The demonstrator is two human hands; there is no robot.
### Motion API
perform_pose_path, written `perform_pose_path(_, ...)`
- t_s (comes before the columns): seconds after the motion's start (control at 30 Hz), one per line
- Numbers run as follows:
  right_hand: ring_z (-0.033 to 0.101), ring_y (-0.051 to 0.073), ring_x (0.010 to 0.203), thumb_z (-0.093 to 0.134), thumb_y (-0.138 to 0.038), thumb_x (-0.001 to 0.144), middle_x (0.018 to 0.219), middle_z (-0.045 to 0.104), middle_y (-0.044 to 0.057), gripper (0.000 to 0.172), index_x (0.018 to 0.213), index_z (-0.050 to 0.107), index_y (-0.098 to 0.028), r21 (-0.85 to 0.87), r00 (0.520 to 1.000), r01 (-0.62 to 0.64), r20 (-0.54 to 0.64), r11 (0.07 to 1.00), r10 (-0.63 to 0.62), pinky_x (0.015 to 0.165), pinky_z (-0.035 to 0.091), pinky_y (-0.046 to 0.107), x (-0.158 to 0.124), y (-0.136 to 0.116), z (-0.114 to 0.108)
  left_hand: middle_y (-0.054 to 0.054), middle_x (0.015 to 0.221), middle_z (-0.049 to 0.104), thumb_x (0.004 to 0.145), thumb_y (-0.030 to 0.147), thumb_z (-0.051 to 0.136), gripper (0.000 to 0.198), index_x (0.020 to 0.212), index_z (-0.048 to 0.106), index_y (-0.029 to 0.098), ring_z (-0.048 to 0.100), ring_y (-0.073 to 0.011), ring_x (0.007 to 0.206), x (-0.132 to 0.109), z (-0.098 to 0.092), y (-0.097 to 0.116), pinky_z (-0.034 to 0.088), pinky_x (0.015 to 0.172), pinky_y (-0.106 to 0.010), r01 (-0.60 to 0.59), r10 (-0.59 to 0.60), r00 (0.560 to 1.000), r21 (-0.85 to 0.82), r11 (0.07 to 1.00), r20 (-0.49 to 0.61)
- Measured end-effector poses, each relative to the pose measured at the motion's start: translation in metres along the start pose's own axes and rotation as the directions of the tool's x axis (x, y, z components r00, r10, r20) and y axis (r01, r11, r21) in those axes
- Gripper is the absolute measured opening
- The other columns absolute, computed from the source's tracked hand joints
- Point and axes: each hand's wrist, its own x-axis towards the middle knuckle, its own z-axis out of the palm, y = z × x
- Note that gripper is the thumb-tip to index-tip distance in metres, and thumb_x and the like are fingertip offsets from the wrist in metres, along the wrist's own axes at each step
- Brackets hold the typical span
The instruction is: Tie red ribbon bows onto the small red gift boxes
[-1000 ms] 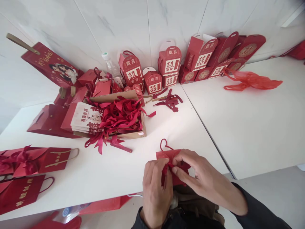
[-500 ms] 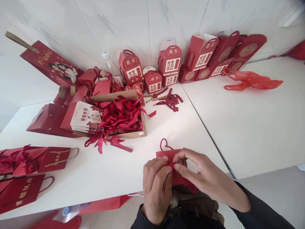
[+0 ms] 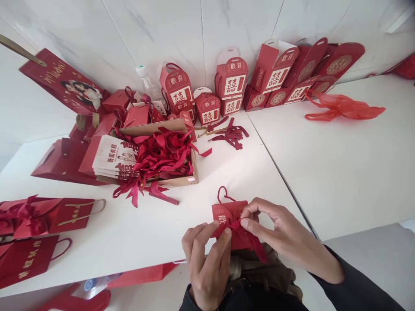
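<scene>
A small red gift box (image 3: 218,211) with gold characters and a twisted cord handle (image 3: 221,194) is at the table's front edge, close to my body. Across its top runs a red ribbon (image 3: 236,225), gathered in a bow shape with a tail hanging toward me. My left hand (image 3: 207,261) has the ribbon's left loop between thumb and index finger, the other fingers curled loosely. From the right, my right hand (image 3: 275,222) pinches the ribbon near its middle between thumb and forefinger. The box's lower part is partly hidden by my left hand.
A cardboard box (image 3: 181,181) full of red ribbons stands left of centre. Red gift boxes (image 3: 207,108) line the wall. Ribboned boxes (image 3: 76,214) lie at the left edge. Cord pieces (image 3: 231,134) and a red plastic bag (image 3: 350,108) lie farther back.
My left hand has moved left and its fingers have spread from the knot, drawing the ribbon loop outward. The right hand has shifted slightly right. More of the box top shows.
</scene>
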Motion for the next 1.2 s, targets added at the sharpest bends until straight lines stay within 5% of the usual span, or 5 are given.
perform_pose_path(0.4, 0.054, 0.020, 0.086, 0.059, -0.050, 0.101, 0.086, 0.061, -0.002, 0.026, 0.089, 0.064, -0.027, 0.041, 0.988, -0.046, -0.145, 0.998, 0.052, 0.076, 0.041, 0.032, 0.003, 0.023, -0.005, -0.008, 0.101, 0.062, 0.082, -0.005, 0.075, 0.025, 0.095, 0.069, 0.016, 0.058, -0.0193, 0.094, -0.006, -0.005, -0.004, 0.046, 0.086, -0.036, -0.001, 0.009, 0.998, 0.118, 0.993, -0.066)
perform_pose_path(0.97, 0.052, 0.019, 0.082, 0.058, -0.053, 0.100, 0.084, 0.059, -0.002, 0.030, 0.088, 0.063, -0.026, 0.034, 0.981, -0.102, -0.164, 0.994, 0.106, 0.076, 0.039, 0.032, 0.005, 0.033, -0.006, -0.003, 0.100, 0.059, 0.100, 0.012, 0.050, 0.011, 0.095, 0.053, 0.022, 0.058, -0.0134, 0.094, -0.014, -0.005, -0.007, 0.046, 0.081, -0.024, 0.405, -0.384, 0.911, -0.161, 0.900, 0.149)
perform_pose_path(1.2, 0.052, 0.020, 0.080, 0.057, -0.053, 0.099, 0.083, 0.058, -0.002, 0.030, 0.086, 0.061, -0.026, 0.033, 0.980, -0.104, -0.166, 0.994, 0.108, 0.074, 0.040, 0.032, 0.003, 0.033, -0.006, -0.001, 0.094, 0.060, 0.100, 0.012, 0.048, 0.015, 0.090, 0.053, 0.023, 0.059, -0.0136, 0.090, -0.016, -0.008, -0.014, 0.047, 0.079, -0.024, 0.405, -0.385, 0.911, -0.148, 0.902, 0.146)
